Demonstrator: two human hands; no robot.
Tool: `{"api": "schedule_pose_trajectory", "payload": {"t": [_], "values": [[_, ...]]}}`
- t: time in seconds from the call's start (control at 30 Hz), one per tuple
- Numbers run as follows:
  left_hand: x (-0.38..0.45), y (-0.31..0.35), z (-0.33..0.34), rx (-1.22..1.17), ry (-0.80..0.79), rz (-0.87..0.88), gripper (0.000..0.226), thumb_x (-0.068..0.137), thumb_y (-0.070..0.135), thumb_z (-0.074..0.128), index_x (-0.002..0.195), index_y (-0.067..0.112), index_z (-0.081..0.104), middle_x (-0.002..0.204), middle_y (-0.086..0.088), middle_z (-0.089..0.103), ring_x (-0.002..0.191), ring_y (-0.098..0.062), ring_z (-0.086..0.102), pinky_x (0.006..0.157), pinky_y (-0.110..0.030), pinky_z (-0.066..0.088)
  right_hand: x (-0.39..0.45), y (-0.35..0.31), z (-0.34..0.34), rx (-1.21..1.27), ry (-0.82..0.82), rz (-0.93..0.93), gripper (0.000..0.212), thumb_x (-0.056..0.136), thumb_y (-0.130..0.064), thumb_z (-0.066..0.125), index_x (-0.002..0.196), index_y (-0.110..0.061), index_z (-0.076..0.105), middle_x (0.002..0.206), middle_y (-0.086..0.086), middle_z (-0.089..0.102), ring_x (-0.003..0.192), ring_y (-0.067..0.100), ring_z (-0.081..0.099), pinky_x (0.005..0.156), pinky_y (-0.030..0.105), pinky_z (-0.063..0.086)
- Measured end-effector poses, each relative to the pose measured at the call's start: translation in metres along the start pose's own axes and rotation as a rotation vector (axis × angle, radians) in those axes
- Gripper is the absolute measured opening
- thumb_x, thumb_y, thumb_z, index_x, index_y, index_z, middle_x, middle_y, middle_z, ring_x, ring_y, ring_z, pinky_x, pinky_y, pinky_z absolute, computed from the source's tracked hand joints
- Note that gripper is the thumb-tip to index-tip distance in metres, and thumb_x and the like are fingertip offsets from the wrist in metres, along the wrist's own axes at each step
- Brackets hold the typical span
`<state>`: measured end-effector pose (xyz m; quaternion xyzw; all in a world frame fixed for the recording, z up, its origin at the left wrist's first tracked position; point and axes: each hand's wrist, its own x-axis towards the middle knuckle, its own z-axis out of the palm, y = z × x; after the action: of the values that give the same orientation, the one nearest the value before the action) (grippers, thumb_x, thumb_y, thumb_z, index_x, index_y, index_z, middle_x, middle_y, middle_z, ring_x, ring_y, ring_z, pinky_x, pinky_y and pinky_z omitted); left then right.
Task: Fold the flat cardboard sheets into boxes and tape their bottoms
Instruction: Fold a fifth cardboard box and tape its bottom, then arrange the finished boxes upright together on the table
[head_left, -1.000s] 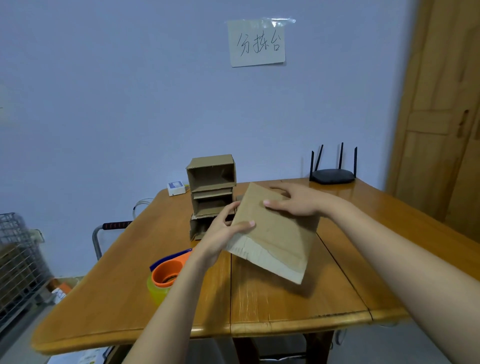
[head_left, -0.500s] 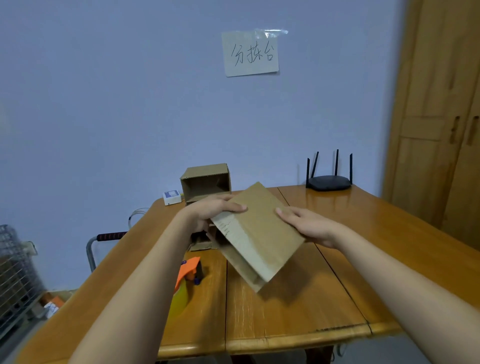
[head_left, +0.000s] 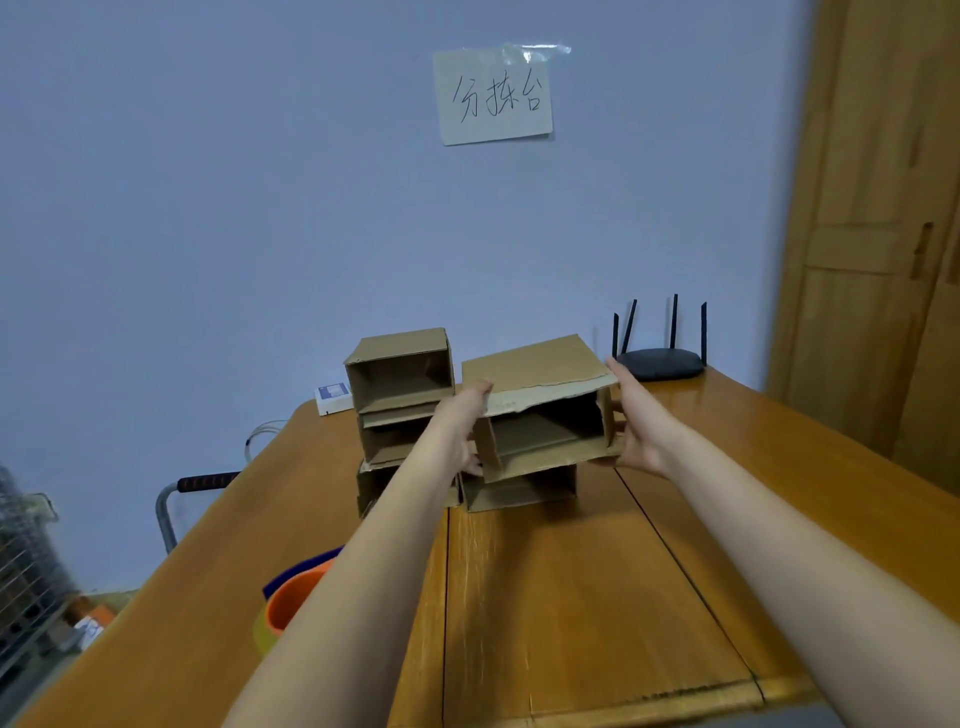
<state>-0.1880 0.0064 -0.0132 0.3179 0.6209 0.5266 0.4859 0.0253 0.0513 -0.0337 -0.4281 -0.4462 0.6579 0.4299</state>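
We find the folded box (head_left: 540, 405) held on its side between both hands, opening toward us, above another box (head_left: 519, 491) on the tabletop (head_left: 571, 597). Left hand (head_left: 460, 431) grasps its nine o'clock side; right hand (head_left: 636, 426) clasps its three o'clock side. We judge stacking is underway; next, lower it squarely beside the stack (head_left: 400, 405) at nine o'clock.

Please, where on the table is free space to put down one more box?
Free: the near table between the forearms, and the right side below the router. Crowded: the back centre, with the stacked boxes, and the left near edge by the tape dispenser.
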Motion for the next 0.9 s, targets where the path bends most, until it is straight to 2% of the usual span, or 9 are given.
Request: {"api": "schedule_pose_trajectory", "payload": {"t": [0.17, 0.27, 0.37, 0.43, 0.57, 0.67, 0.73, 0.8, 0.9], "values": [[0.022, -0.01, 0.022, 0.046, 0.124, 0.253, 0.075, 0.086, 0.041, 0.06, 0.15, 0.015, 0.029, 0.149, -0.009, 0.038, 0.134, -0.034, 0.037, 0.106, -0.048, 0.038, 0.024, -0.015, 0.014, -0.026, 0.096, -0.059, 0.033, 0.095, -0.055, 0.05, 0.098, -0.025, 0.065, 0.099, 0.005, 0.065, 0.094, 0.026, 0.061, 0.097, 0.048, 0.051], [0.032, -0.012, 0.03, 0.213, 0.245, 0.4, 0.063, 0.09, 0.038, 0.058, 0.145, 0.015, 0.036, 0.145, -0.012, 0.036, 0.134, -0.031, 0.035, 0.099, -0.038, 0.035, 0.044, -0.016, 0.013, -0.025, 0.103, -0.042, 0.031, 0.095, -0.049, 0.051, 0.099, -0.021, 0.064, 0.102, 0.008, 0.064, 0.093, 0.028, 0.06, 0.093, 0.047, 0.053], [0.044, -0.012, 0.03, 0.354, 0.281, 0.521, 0.065, 0.096, 0.037, 0.056, 0.15, 0.011, 0.029, 0.146, -0.014, 0.041, 0.135, -0.03, 0.038, 0.104, -0.038, 0.038, 0.065, -0.015, 0.004, 0.032, 0.079, 0.017, 0.027, 0.088, -0.042, 0.057, 0.1, -0.019, 0.064, 0.106, 0.011, 0.063, 0.096, 0.03, 0.059, 0.097, 0.045, 0.052], [0.052, -0.014, 0.029, 0.476, 0.31, 0.607, 0.063, 0.099, 0.037, 0.055, 0.147, 0.006, 0.03, 0.143, -0.014, 0.041, 0.13, -0.03, 0.044, 0.099, -0.033, 0.04, 0.076, -0.015, 0.001, 0.077, 0.059, 0.033, 0.019, 0.089, -0.037, 0.057, 0.095, -0.019, 0.064, 0.104, 0.009, 0.064, 0.093, 0.029, 0.06, 0.094, 0.041, 0.052], [0.068, -0.02, 0.028, 0.737, 0.362, 0.687, 0.039, 0.101, 0.031, 0.052, 0.126, 0.001, 0.048, 0.131, -0.015, 0.035, 0.123, -0.029, 0.037, 0.092, -0.029, 0.037, 0.087, -0.013, 0.011, -0.018, 0.033, -0.028, 0.025, 0.098, -0.043, 0.057, 0.102, -0.021, 0.067, 0.106, 0.002, 0.069, 0.101, 0.021, 0.061, 0.106, 0.038, 0.046], [0.072, -0.028, 0.024, 0.788, 0.371, 0.736, 0.039, 0.103, 0.028, 0.048, 0.131, 0.001, 0.048, 0.132, -0.016, 0.039, 0.125, -0.027, 0.039, 0.098, -0.029, 0.039, 0.093, -0.005, 0.019, -0.251, 0.046, -0.035, 0.03, 0.101, -0.036, 0.056, 0.12, -0.013, 0.061, 0.121, 0.005, 0.063, 0.105, 0.018, 0.057, 0.111, 0.037, 0.038], [0.07, -0.032, 0.02, 0.837, 0.378, 0.793, 0.036, 0.104, 0.023, 0.044, 0.133, 0.002, 0.049, 0.134, -0.016, 0.042, 0.126, -0.026, 0.042, 0.1, -0.029, 0.039, 0.099, -0.001, 0.023, -0.346, 0.085, -0.066, 0.039, 0.101, -0.033, 0.056, 0.133, -0.009, 0.054, 0.127, 0.006, 0.059, 0.113, 0.022, 0.054, 0.103, 0.037, 0.041], [0.07, -0.034, 0.014, 0.904, 0.378, 0.816, 0.034, 0.105, 0.018, 0.041, 0.131, 0.0, 0.052, 0.136, -0.017, 0.045, 0.126, -0.027, 0.044, 0.104, -0.03, 0.04, 0.104, 0.002, 0.028, -0.353, 0.127, -0.118, 0.036, 0.1, -0.029, 0.058, 0.129, -0.01, 0.055, 0.119, 0.005, 0.06, 0.104, 0.021, 0.056, 0.086, 0.033, 0.043], [0.07, -0.034, 0.009, 0.993, 0.362, 0.819, 0.03, 0.102, 0.01, 0.04, 0.125, -0.002, 0.056, 0.134, -0.019, 0.05, 0.124, -0.029, 0.048, 0.107, -0.034, 0.041, 0.108, 0.005, 0.033, -0.437, 0.221, -0.219, 0.032, 0.092, -0.029, 0.059, 0.116, -0.009, 0.061, 0.109, 0.005, 0.066, 0.105, 0.029, 0.063, 0.085, 0.034, 0.049]]}}
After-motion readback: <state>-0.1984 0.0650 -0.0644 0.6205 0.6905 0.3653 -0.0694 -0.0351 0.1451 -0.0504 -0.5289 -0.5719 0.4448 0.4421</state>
